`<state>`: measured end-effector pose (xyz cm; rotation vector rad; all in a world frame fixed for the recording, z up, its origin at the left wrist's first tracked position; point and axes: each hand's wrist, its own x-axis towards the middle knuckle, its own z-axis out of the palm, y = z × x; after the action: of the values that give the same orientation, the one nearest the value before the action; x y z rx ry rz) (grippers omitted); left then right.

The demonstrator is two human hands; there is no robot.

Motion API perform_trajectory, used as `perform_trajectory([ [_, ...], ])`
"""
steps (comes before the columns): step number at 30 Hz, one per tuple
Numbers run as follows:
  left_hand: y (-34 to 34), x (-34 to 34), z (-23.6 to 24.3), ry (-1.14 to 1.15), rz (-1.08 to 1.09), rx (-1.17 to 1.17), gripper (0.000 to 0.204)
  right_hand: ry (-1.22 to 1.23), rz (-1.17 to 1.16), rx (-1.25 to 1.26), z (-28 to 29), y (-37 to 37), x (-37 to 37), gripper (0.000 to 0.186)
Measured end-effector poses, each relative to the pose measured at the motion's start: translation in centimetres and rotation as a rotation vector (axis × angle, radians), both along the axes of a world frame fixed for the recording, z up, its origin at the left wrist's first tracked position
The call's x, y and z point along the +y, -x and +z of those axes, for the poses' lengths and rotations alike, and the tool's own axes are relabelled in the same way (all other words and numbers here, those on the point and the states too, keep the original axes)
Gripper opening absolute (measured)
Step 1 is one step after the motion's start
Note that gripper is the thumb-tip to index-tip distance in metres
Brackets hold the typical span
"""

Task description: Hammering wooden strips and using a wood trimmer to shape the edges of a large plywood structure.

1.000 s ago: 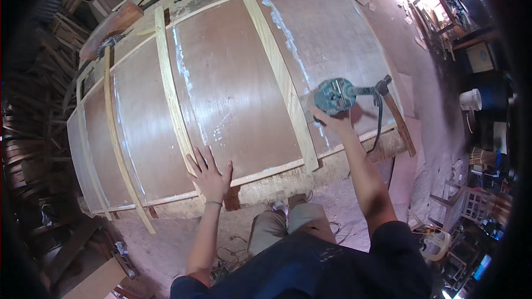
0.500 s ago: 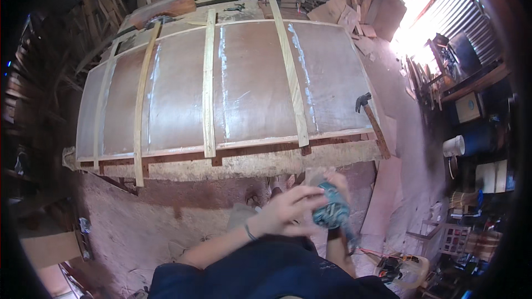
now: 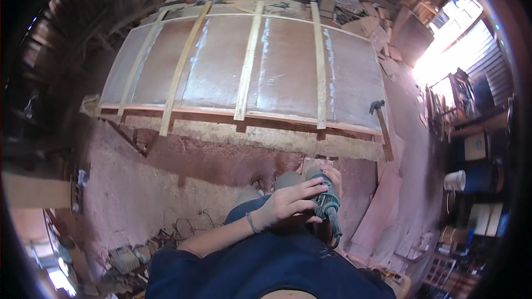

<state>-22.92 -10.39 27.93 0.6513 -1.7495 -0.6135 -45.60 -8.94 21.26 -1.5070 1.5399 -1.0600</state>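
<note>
Clasping teal power tool (image 3: 327, 195) betw. L hand (image 3: 289, 203) & R hand (image 3: 334, 180), aslant lengthwise, w/ cord end (image 3: 334, 222) twd. torso (image 3: 260, 268).

No words, numbers or signs can be read on anything here. The tiny pale marks (image 3: 328, 253) on the shirt (image 3: 266, 263) are too blurry.

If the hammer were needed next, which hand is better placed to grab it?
Probably the right hand: it is nearer the hammer, at the right end of the panel. Both hands are on the power tool, so the left hand would hold it alone.
</note>
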Motion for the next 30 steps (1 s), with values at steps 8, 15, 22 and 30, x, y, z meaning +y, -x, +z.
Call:
perform_trajectory([
  [8,3.7,0.5,-1.0,0.003,0.169,0.067,0.035,-0.041,0.171,-0.021,0.1,3.3,-3.1,0.062],
  [15,7.2,0.0,-0.5,-0.196,0.132,0.036,0.023,-0.056,0.420,-0.011,-0.4,6.0,-9.1,0.062],
  [22,9.8,-1.9,-1.5,-0.023,0.342,-0.007,0.044,-0.025,0.735,0.050,-0.8,4.8,-16.1,0.062],
  [30,4.7,4.4,-0.5,0.147,0.797,-0.196,0.075,-0.039,1.203,0.076,-1.3,-5.6,-13.8,0.063],
])
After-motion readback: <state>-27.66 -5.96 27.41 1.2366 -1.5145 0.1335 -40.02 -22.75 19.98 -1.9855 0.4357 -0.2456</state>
